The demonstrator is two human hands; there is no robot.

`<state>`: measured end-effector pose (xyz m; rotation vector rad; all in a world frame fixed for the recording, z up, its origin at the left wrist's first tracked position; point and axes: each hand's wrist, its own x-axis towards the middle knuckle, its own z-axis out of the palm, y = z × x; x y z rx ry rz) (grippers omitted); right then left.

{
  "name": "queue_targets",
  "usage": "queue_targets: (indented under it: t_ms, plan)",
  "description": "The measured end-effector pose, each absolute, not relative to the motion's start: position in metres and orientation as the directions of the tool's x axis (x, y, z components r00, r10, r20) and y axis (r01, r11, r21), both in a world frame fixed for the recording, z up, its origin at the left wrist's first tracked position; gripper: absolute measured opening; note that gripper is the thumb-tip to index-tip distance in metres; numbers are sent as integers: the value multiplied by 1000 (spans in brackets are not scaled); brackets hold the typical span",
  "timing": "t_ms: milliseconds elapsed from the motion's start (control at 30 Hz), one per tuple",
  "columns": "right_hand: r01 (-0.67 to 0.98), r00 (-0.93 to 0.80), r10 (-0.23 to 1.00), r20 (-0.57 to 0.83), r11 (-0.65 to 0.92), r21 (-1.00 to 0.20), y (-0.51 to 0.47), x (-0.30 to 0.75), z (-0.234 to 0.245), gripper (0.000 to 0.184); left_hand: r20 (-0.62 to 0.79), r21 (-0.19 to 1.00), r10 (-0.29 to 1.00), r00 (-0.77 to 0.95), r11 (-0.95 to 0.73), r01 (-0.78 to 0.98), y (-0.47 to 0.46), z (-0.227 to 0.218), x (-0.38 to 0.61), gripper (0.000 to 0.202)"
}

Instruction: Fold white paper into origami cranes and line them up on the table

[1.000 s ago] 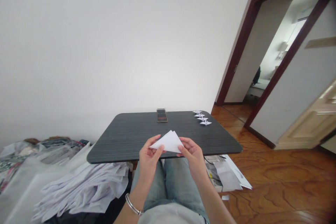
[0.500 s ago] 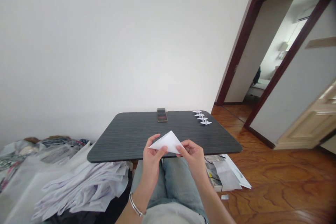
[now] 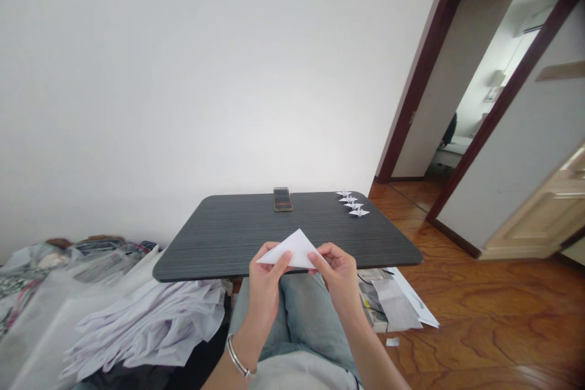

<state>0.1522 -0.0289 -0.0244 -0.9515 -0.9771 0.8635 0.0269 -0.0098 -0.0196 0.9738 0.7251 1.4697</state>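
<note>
Folded paper [image 3: 298, 248], white, one: triangular, held over the near edge of the worktop [image 3: 219, 234]; left hand [image 3: 265, 283] and right hand [image 3: 340, 273] each with thumb-and-finger grip closed on it. Change: two offset tips a second ago, now a single apex; layers apparently aligned, the fold seemingly trued.
</note>
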Motion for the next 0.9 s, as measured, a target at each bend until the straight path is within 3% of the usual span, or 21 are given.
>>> queue_targets:
  t_ms: [367,900]
  plan:
    - [-206,289,915,281,346,-915,-34,156,-24,19,114,810,993,-22,-105,-577,-17,-16,32,29]
    - [-271,267,924,272,343,-899,-33,156,-23,20,100,803,992,-70,-122,-583,-15,-18,33,25]
